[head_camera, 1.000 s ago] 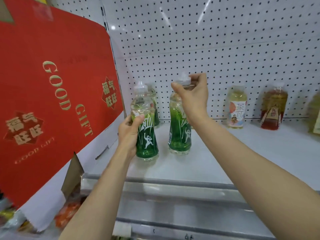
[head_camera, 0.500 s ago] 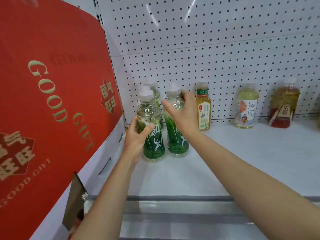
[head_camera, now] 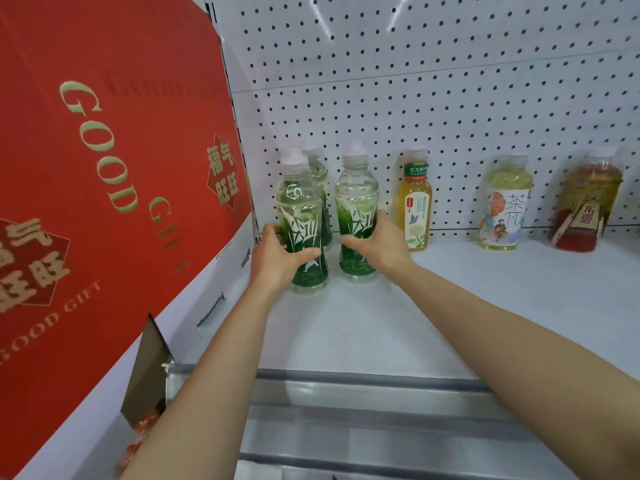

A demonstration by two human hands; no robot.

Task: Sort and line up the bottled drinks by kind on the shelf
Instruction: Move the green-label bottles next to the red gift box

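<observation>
Two clear bottles with green labels stand side by side on the white shelf (head_camera: pixel 398 323) near its left end. My left hand (head_camera: pixel 277 258) is wrapped around the lower part of the left green bottle (head_camera: pixel 299 209). My right hand (head_camera: pixel 381 247) holds the lower part of the right green bottle (head_camera: pixel 356 202). A third green bottle (head_camera: pixel 318 171) stands behind the left one, mostly hidden. Further right along the back stand a yellow tea bottle (head_camera: pixel 414 202), a pale green bottle with a white label (head_camera: pixel 505 202) and an amber bottle with a red label (head_camera: pixel 588 202).
A large red gift box (head_camera: pixel 104 168) with gold lettering leans at the shelf's left end, close to the left bottle. White pegboard (head_camera: pixel 433 81) forms the back wall. A metal rail (head_camera: pixel 363 379) runs along the shelf's front edge.
My right hand has dropped from the cap of the right green bottle to its lower body. Both bottles now stand further back on the shelf, and the yellow tea bottle has come into view.
</observation>
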